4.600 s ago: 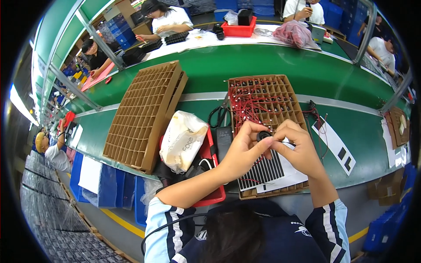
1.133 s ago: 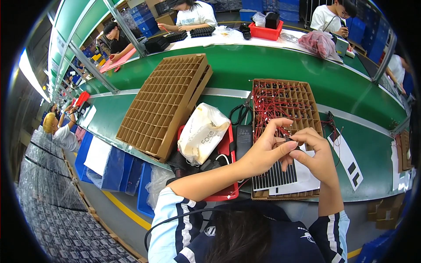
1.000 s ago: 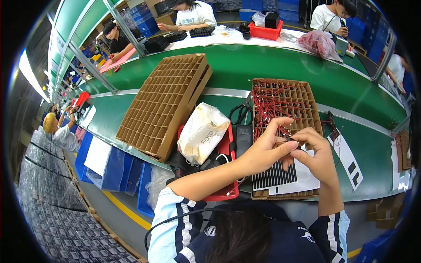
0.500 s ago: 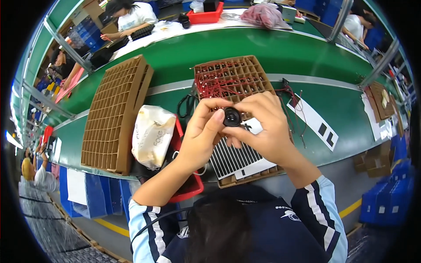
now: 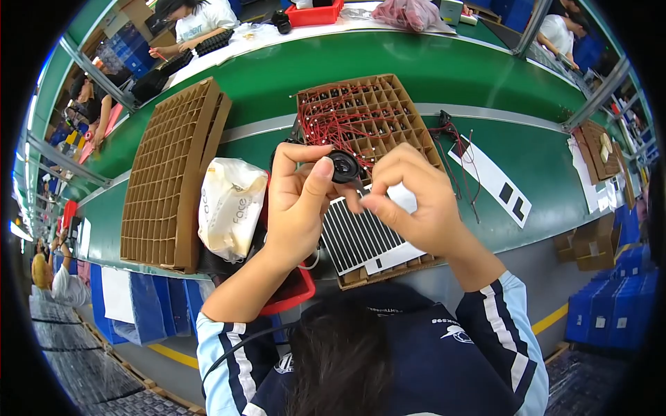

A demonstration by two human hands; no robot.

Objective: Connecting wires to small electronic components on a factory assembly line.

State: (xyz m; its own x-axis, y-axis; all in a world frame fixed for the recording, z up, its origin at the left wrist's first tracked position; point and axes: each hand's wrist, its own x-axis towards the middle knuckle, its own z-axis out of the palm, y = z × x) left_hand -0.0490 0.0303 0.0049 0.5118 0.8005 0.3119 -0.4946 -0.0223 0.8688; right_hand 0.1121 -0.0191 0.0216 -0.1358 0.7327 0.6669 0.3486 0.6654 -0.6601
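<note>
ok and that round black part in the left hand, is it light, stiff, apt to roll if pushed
The round black part is probably light: the left hand holds it up by thumb and fingers alone. It looks fairly stiff, as its rim shows an even, round outline in that grip. Stood on edge, it might roll, given that shape.

The 1 view comes from the left of 2 wide fisheye cameras worn side by side on the person's head (image 5: 340, 360). It looks down and forward, upright, with the hands (image 5: 427, 208) near its centre at close range, the table (image 5: 544, 166) reaching away beyond, and straight edges bending toward its round rim.
</note>
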